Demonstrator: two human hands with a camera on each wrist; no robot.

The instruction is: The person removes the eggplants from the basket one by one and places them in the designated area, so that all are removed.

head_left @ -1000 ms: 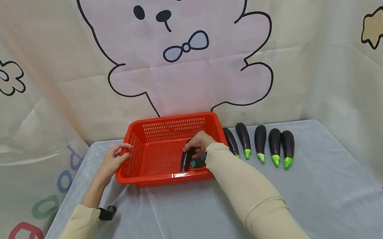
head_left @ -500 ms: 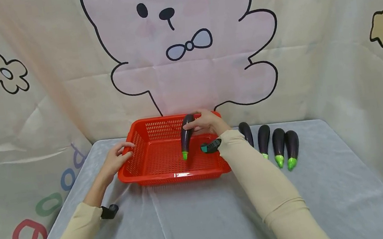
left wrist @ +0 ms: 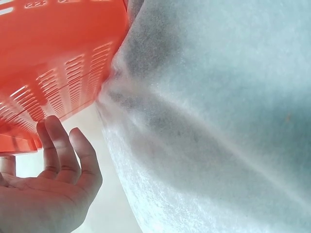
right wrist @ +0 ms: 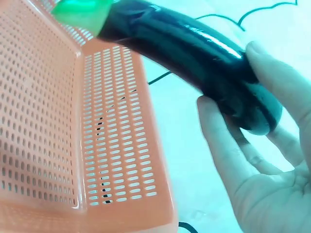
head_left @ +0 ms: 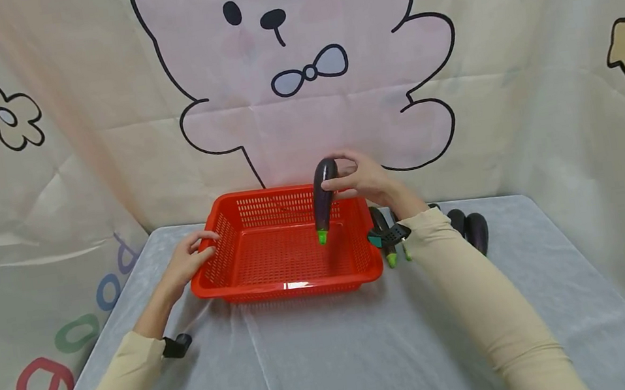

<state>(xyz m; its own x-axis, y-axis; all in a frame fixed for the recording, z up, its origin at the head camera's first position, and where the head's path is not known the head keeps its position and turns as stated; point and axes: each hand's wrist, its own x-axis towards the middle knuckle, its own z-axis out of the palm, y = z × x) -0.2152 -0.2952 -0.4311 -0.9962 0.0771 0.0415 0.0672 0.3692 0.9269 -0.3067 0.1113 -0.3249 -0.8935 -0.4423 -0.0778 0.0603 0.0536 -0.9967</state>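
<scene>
My right hand [head_left: 366,178] pinches a dark purple eggplant [head_left: 323,200] between thumb and fingers, above the right part of a red perforated basket [head_left: 289,287]. The eggplant hangs with its green stem end down. In the right wrist view, the fingers grip the rounded end of the eggplant [right wrist: 194,53], with its green cap over the basket wall [right wrist: 116,131]. My left hand [head_left: 185,261] touches the basket's left rim with relaxed fingers. In the left wrist view, the loosely bent fingers of the left hand [left wrist: 53,184] are at the basket's side [left wrist: 63,43].
Several more eggplants lie right of the basket, one eggplant [head_left: 383,238] close to its wall, another eggplant [head_left: 476,233] farther right. My right forearm partly hides this row. A grey cloth [head_left: 322,358] covers the table, with a printed curtain [head_left: 138,178] behind it.
My right hand has lifted the eggplant from low in the basket, up and to the right, its stem end now hanging down. My left hand has stayed at the rim.
</scene>
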